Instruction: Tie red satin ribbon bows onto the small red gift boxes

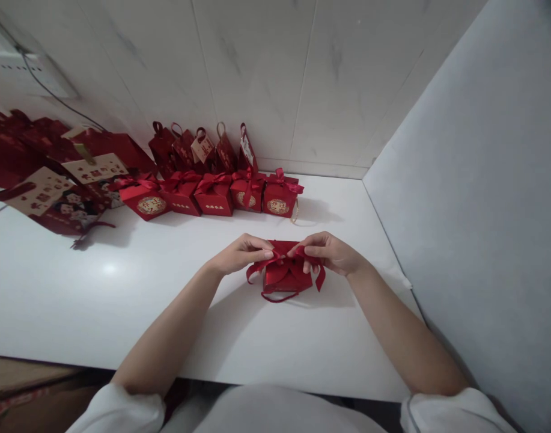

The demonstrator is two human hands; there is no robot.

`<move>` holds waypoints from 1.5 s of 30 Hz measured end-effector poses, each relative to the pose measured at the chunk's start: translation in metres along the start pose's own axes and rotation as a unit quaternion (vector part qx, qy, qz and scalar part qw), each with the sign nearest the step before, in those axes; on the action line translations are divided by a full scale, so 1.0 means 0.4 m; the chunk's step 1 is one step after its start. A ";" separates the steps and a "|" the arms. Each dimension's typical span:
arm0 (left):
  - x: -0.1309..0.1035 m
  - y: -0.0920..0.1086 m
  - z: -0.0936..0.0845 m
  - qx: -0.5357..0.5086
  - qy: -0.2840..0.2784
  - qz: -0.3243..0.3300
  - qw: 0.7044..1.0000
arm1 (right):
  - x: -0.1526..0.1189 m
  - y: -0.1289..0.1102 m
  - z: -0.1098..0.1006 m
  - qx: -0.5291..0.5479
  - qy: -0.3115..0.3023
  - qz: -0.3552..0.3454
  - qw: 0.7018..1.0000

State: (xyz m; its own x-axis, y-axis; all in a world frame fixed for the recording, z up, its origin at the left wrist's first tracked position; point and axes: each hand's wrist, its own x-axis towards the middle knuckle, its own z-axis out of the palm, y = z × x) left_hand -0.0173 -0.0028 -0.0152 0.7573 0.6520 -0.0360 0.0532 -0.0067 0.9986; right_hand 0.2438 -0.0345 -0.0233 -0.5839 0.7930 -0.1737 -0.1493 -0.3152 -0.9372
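A small red gift box stands on the white table in front of me, with a thin red cord hanging at its near side. Across its top runs a red ribbon gathered into loops. My left hand pinches the ribbon's left loop between thumb and fingers. On the other side my right hand has its fingers closed on the right loop. Both ribbon tails dangle past the box's sides. The fingers partly cover the middle of the bow.
A row of red boxes with ribbon bows stands behind. Farther back, several red looped-handle boxes line the tiled wall. Red paper bags crowd the left. A pale panel borders the table's right, and a cable hangs at upper left.
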 end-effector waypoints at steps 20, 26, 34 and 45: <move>-0.002 0.017 0.036 0.190 0.155 0.080 0.966 | 0.011 0.004 0.034 -0.114 0.100 -0.034 0.988; -0.009 0.017 0.028 0.221 0.164 0.051 0.960 | 0.029 0.028 0.044 -0.121 0.118 -0.066 0.983; -0.012 0.014 0.018 0.270 0.207 0.020 0.940 | 0.032 0.028 0.087 -0.213 0.146 -0.172 0.951; -0.014 -0.003 0.021 0.154 0.168 0.015 0.974 | 0.040 0.028 0.124 -0.239 0.196 -0.145 0.940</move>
State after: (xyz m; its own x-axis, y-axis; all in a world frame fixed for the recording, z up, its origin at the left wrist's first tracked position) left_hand -0.0161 -0.0126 -0.0165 0.5091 0.8586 0.0597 0.2657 -0.2228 0.9380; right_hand 0.1933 -0.0512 -0.0216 -0.2205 0.9703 0.0994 0.1731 0.1392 -0.9750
